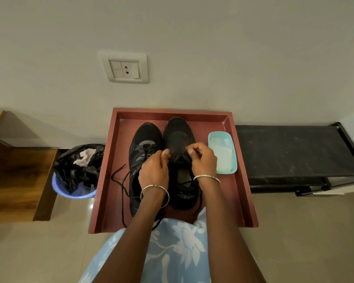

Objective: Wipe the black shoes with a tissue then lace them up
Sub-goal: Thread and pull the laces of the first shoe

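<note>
- A light blue floral garment (pixel 178 242) fills the near edge, and both bare forearms reach forward over it, each wrist wearing a silver bangle (pixel 154 194).
- The left hand (pixel 154 170) has its fingers curled, thumb and fingertips pinching the right shoe's lace (pixel 179 159) at the tongue.
- The right hand (pixel 204 160) is curled the same way and pinches that lace from the other side; the thin black lace is hard to trace against the shoe.
- The right shoe (pixel 178 129) and left shoe (pixel 146 139), both black, stand side by side, touching, toes to the wall, inside a red-brown tray (pixel 172 111).
- A loose lace (pixel 122 180) from the left shoe trails across the tray floor.
- A teal dish of tissues (pixel 222 152) sits just right of the shoes.
- Left of the tray, a blue bin (pixel 76 193) with a black liner holds a crumpled tissue (pixel 84 158).
- A wall socket (pixel 125 68) is above.
</note>
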A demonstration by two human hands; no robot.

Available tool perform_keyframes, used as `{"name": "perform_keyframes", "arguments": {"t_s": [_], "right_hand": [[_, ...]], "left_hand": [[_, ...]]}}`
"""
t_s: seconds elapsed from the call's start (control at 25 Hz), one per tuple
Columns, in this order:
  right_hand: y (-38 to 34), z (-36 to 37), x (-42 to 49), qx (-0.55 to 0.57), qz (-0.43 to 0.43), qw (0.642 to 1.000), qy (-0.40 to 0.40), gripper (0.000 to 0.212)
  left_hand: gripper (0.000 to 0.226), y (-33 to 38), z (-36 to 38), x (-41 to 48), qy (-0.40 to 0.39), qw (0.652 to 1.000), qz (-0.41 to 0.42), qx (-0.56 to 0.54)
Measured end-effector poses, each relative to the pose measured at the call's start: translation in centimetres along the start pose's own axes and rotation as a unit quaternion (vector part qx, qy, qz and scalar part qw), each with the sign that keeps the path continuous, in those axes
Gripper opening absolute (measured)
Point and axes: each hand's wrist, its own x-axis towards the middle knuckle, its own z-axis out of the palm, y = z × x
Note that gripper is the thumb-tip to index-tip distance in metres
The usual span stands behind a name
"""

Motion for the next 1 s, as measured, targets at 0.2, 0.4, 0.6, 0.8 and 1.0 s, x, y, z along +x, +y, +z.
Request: {"name": "perform_keyframes", "arguments": {"t_s": [0.2,0.4,0.6,0.8,1.0], "right_hand": [[0.5,-0.7,1.1,-0.002,-0.001,0.999,-0.038,0.016],[-0.3,-1.1,1.7,-0.013,-0.019,0.998,-0.062,0.010],[-1.3,-0.3,1.4,-0.114,-0.015,0.993,-0.035,0.004],[-1.9,0.0,1.9,-0.176,-0.031,0.984,-0.022,0.004],[-1.5,-0.2,1.9,-0.160,-0.018,0.986,-0.041,0.004]], "left_hand": [[0.017,0.9,1.9,2.4,-0.016,0.998,0.048,-0.037],[0.010,0.3,2.2,4.4,-0.050,0.993,-0.011,-0.108],[0.014,0.3,2.1,4.1,-0.068,0.991,-0.011,-0.114],[0.014,0.6,2.1,5.3,-0.089,0.989,0.006,-0.120],[0.016,0.4,1.8,5.6,-0.108,0.991,0.023,-0.069]]}}
